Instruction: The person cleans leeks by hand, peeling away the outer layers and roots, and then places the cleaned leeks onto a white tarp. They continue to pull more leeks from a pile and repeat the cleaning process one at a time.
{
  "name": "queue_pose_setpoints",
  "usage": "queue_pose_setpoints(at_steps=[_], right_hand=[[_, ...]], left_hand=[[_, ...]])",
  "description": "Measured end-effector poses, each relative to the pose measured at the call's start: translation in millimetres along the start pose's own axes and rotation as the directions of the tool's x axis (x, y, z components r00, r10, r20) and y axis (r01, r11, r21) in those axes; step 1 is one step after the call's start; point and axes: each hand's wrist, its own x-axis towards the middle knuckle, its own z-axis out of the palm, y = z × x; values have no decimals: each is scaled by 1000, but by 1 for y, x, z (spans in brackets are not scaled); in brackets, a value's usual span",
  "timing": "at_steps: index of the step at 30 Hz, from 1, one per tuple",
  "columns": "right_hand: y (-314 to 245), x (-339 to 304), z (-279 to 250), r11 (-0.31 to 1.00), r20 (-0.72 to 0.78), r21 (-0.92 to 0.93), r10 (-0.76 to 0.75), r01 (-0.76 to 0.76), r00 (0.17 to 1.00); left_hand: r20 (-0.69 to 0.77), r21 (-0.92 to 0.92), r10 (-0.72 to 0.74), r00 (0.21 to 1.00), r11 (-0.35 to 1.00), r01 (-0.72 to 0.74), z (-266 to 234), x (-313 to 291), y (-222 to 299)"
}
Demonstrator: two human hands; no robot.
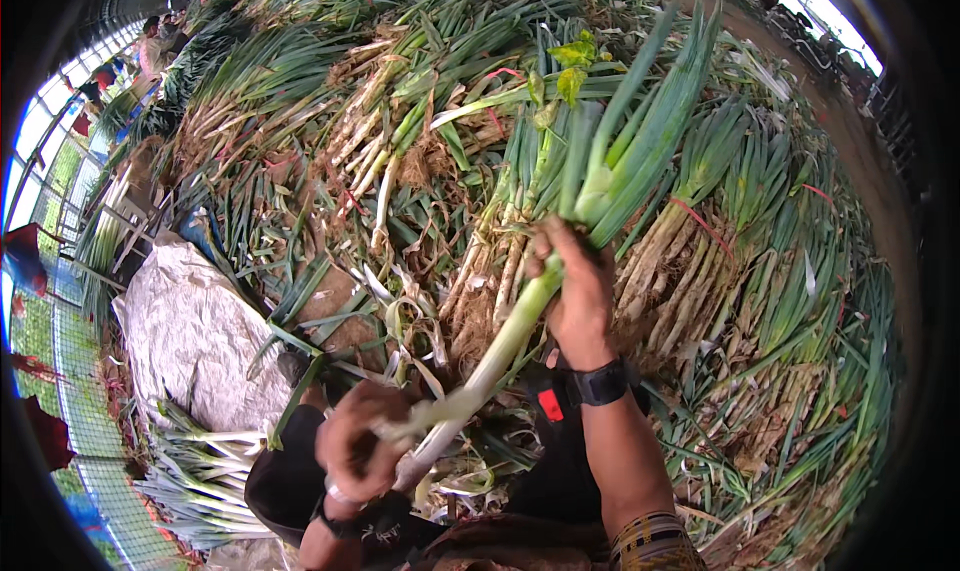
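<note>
A thick green onion (515,336) slants across the middle, its pale root end low and its green leaves high. My right hand (580,296) is wrapped round it where the white shaft turns green. Lower left, near the pale end, my left hand (365,441) is curled and blurred by motion. A pale strip of outer skin (440,411) stretches from its fingers to the shaft. Bundles of unpeeled green onions (660,261), with brown roots and dry skins, lie just beyond my right hand.
A whitish woven sack (205,336) lies at the left. Cleaner white-stemmed green onions (205,476) are stacked below it. Loose leaves and peelings (400,316) litter the ground ahead. Heaped green onions (330,56) extend far back and along the right. Mesh fencing (85,421) runs down the left edge.
</note>
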Motion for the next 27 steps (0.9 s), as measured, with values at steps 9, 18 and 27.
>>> queue_pose_setpoints(at_steps=[9,18,27], right_hand=[[8,6,12,993,59,117,-34,26,998],[34,-26,7,963,304,194,121,-186,945],[-2,-15,10,994,258,108,-11,-18,966]], left_hand=[[-475,282,-150,867,908,311,-114,-4,7],[187,-207,-486,854,830,518,51,13,-69],[-143,-750,-636,758,570,336,-70,-9,-87]])
